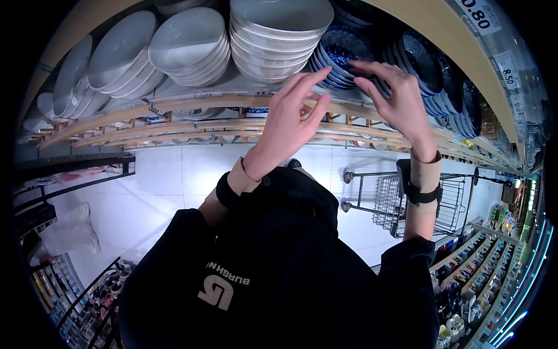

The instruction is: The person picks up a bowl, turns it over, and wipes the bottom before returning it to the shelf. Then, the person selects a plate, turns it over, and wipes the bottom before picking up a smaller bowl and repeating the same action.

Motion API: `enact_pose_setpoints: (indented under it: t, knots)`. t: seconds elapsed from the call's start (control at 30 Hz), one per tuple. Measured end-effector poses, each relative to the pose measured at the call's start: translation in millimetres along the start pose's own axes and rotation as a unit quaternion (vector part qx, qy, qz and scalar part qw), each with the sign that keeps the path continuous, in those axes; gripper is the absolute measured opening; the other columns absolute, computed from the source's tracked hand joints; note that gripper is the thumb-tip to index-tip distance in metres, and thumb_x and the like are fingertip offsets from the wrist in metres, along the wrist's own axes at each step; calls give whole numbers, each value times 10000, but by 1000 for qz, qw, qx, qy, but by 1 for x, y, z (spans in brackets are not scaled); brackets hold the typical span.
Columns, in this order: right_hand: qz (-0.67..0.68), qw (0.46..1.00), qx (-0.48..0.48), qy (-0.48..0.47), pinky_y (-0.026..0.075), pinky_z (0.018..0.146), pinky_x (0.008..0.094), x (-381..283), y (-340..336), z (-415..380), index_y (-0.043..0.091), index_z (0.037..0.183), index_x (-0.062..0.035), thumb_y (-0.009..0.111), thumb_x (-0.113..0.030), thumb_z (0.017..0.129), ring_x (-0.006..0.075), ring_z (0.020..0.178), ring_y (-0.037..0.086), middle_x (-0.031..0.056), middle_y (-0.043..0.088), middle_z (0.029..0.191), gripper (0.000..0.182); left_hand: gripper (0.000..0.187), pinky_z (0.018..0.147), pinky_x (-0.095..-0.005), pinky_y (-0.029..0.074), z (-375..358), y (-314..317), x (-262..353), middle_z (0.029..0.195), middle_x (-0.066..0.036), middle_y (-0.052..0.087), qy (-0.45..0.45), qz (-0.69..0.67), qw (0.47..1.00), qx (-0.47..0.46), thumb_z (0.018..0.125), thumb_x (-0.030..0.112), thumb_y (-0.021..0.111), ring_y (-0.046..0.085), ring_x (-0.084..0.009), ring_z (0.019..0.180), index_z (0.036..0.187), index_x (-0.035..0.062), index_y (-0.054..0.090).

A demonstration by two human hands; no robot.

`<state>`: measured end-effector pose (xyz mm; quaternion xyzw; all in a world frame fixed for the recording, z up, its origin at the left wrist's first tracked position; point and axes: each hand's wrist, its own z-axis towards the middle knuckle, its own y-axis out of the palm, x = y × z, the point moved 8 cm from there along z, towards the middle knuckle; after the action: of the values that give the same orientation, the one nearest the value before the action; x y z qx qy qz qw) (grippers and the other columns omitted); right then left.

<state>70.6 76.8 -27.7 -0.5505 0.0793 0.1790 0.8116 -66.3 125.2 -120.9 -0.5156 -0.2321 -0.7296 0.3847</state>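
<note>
My left hand [293, 116] is raised in front of the shelf, open, with its fingers stretched toward the stack of blue patterned bowls [343, 45] and the thumb apart. On the other side of that stack, my right hand [396, 96] is open and curved, its fingertips overlapping the bowls' near rims. Neither palm has anything in it. Just left of the blue bowls rises a tall stack of white bowls [273, 43], close above my left fingertips. More dark blue bowls [421, 64] lean in a row beyond my right hand.
Further left stand several stacks of white bowls [189, 43]. A wooden shelf edge [203, 99] with price labels runs below them, and lower shelves hold more dishes. A wire shopping cart [389, 203] stands on the pale floor [157, 174] at right. Display racks [476, 273] line the lower right.
</note>
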Motion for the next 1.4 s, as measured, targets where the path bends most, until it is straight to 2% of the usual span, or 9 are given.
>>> enact_pose_setpoints:
  t: [0.07,0.17,0.3,0.53,0.63,0.73,1.03,1.33,1.4]
  knots:
    - [-35,999,-39,5,525,756,382,4,-1,-1,732,1028,-46,707,-108,858,347,778,663,161,711,870,182,430,696,-254,592,1,0,3,1238,-114,591,23,24,999,0,917,-3,631,694,-147,909,1340,52,581]
    - [-26,999,-36,-10,530,744,368,2,-3,0,732,1015,-45,687,-66,859,332,782,670,154,718,880,164,423,681,-253,587,2,2,9,1215,-109,591,51,61,997,6,909,4,642,694,-151,889,1325,71,600]
    - [-26,999,-11,-45,532,730,366,-1,-1,0,728,1008,-45,686,-51,858,320,776,671,144,722,891,156,416,683,-251,587,3,6,10,1210,-102,587,38,71,997,1,906,13,651,692,-152,893,1315,83,613]
    - [1,1000,15,-23,542,784,353,-4,-1,-2,723,1026,-42,698,-77,861,313,827,689,138,724,899,171,420,682,-249,588,2,5,6,1222,-102,581,20,62,998,-5,908,19,653,679,-138,923,1320,84,610]
    - [-51,998,-3,-29,543,792,360,7,1,-9,726,1027,-41,696,-83,864,318,823,687,143,724,903,172,420,685,-244,590,3,2,5,1232,-101,575,12,60,998,0,911,22,653,674,-133,935,1324,81,607]
    - [-46,998,-11,-39,543,801,367,10,4,-11,729,1025,-37,688,-79,870,321,815,688,150,723,905,166,419,694,-237,596,3,2,5,1241,-105,569,13,61,998,-2,914,27,652,673,-136,943,1327,75,603]
    - [17,1000,20,-15,553,734,355,5,5,-6,726,1040,-36,687,-99,881,319,800,690,150,720,887,175,423,708,-234,607,4,2,5,1255,-113,560,14,70,997,-13,920,33,648,672,-143,964,1338,78,597]
    - [-29,999,34,-29,519,833,372,5,3,-15,720,1084,-61,741,-159,844,316,767,667,143,721,907,261,401,706,-234,597,2,-2,2,1277,-116,563,1,71,997,-4,926,51,647,672,-142,978,1324,76,606]
    - [-24,999,26,-34,524,819,376,5,9,-12,720,1075,-60,746,-157,837,321,784,670,143,719,903,258,384,706,-236,589,1,0,3,1283,-109,567,2,71,997,-9,927,53,646,673,-141,978,1309,74,616]
